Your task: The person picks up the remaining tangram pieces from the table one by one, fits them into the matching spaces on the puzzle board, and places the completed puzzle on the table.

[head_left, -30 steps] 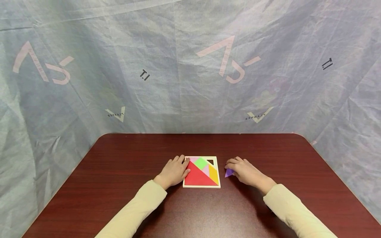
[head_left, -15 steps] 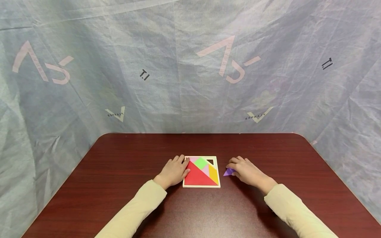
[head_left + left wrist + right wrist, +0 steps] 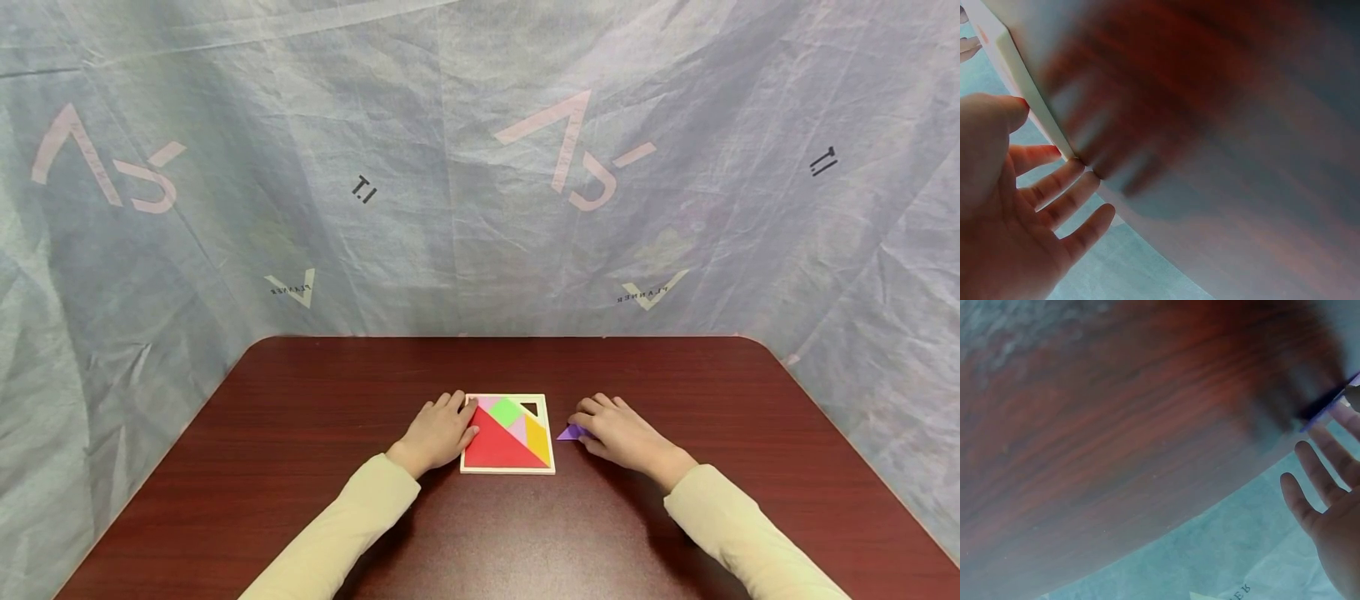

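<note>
A tangram tray with a pale rim lies flat at mid-table. Inside it are a big red triangle, a green square, a yellow parallelogram and pink pieces. A dark triangular gap shows at its far right corner. My left hand rests on the left rim, thumb and index over the edge; the left wrist view shows its fingers fairly straight against the tray's side. Right of the tray, my right hand pinches a purple triangle, partly hidden by the fingers.
The dark red wooden table reaches back to a grey cloth backdrop with printed letters. Cloth also hangs on both sides. Between the tray and the purple triangle is a narrow strip of tabletop.
The purple triangle has turned in my right fingers, its visible tip swinging left and slightly away from me. My left hand and the tray have stayed put.
</note>
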